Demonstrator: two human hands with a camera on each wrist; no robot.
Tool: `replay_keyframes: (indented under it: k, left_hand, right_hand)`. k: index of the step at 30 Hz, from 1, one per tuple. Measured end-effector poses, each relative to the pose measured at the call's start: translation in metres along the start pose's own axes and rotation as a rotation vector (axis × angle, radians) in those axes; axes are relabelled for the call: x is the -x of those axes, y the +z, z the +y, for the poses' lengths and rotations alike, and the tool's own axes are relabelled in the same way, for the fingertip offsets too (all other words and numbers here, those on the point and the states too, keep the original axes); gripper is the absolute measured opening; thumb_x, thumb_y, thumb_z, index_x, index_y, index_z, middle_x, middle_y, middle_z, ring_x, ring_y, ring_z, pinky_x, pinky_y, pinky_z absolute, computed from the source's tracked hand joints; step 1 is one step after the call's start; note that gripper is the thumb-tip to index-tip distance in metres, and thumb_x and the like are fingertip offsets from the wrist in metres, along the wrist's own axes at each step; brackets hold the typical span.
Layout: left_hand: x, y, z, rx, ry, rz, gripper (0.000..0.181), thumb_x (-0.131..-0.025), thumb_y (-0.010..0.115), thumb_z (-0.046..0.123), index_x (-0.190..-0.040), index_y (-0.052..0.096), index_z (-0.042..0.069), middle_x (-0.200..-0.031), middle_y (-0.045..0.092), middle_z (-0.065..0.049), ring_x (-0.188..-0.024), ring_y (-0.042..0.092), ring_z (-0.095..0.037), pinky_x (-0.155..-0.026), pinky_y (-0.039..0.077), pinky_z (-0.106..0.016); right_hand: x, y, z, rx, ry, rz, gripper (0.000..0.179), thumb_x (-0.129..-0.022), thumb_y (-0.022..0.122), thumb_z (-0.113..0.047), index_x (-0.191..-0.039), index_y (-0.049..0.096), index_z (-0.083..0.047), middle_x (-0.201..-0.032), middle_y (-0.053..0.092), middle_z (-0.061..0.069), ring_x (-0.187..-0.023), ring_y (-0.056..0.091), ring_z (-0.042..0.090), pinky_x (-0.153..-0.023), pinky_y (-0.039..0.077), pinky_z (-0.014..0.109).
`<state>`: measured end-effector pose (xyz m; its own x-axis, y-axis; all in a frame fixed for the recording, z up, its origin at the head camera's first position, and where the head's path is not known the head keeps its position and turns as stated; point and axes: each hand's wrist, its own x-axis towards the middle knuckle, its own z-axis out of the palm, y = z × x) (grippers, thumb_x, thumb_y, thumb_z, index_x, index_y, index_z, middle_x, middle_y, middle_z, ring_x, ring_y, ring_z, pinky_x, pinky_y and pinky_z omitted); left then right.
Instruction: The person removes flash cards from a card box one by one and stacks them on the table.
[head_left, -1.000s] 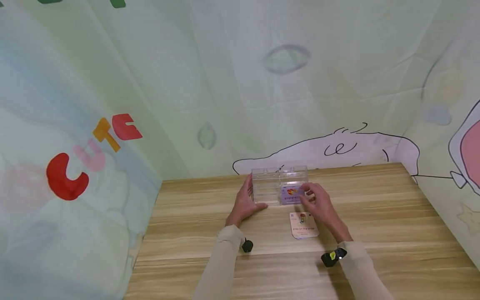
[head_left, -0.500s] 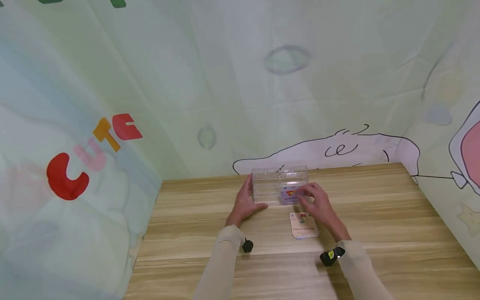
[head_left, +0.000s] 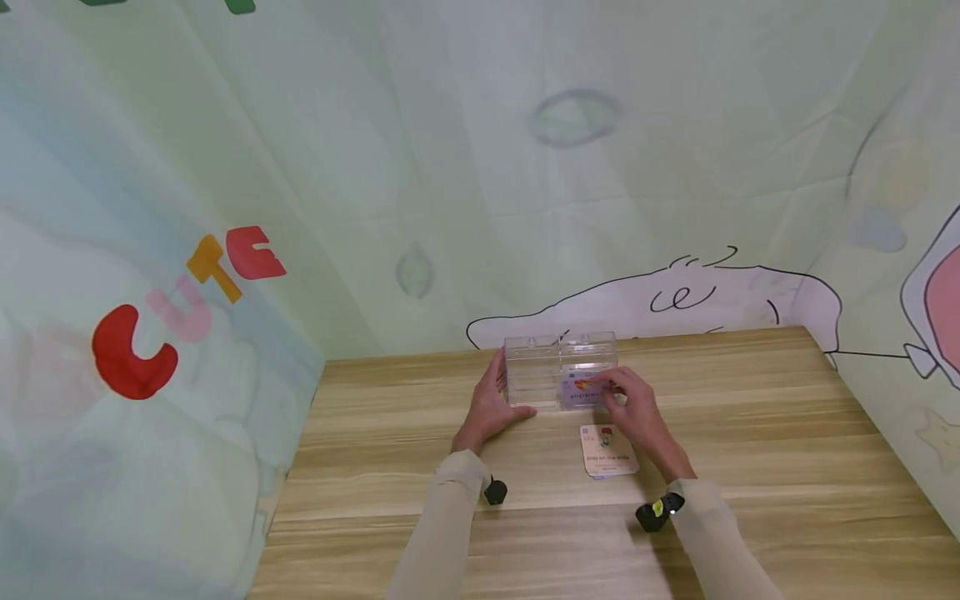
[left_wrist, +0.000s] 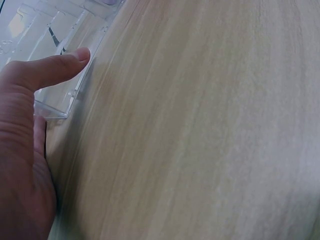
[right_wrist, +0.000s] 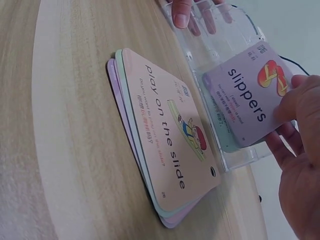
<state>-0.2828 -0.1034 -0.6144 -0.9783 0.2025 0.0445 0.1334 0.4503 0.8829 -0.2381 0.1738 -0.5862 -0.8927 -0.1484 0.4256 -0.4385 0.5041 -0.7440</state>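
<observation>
- One spread left hand (head_left: 487,408) is apparently steadying the clear rectangular plastic case (head_left: 532,387).
- Pink-topped square card stack (right_wrist: 165,135) is lying before it.
- Right hand (head_left: 637,410) is pinching a lilac square card (right_wrist: 246,92) at the case's right half, perhaps aligning.

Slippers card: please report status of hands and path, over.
Right hand pinches slippers card at clear box, right side. Left hand holds box's left end. Card stack lies outside box; no obstruction visible.

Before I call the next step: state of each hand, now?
Left hand: holding the left end of the clear plastic rectangular box.
Right hand: closed, pinching the purple rounded-corner "slippers" card.
</observation>
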Motion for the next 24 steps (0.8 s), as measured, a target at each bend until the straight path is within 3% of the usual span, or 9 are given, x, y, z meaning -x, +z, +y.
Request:
replay_keyframes:
  k: [13,24]
  left_hand:
    - [-0.001,0.0,-0.002,-0.006,-0.008,-0.003,0.128,-0.071,0.098,0.024,-0.167,0.013,0.022,-0.17,0.027,-0.003,-0.151,0.036,-0.022,-0.121,0.034,-0.032]
    - [-0.003,0.001,-0.004,0.001,0.008,0.003,0.127,-0.072,0.098,0.024,-0.167,0.015,0.022,-0.169,0.028,-0.004,-0.15,0.037,-0.024,-0.121,0.035,-0.035]
  right_hand:
    - [0.0,-0.003,-0.003,-0.029,0.006,0.011,0.035,-0.09,0.063,0.021,-0.116,0.068,-0.002,-0.113,0.065,0.014,-0.1,0.066,0.031,-0.085,0.063,0.049]
    - [-0.002,-0.016,-0.006,-0.009,0.036,-0.034,0.038,-0.093,0.064,0.014,-0.126,0.064,-0.004,-0.123,0.064,0.015,-0.103,0.066,0.032,-0.086,0.063,0.05]
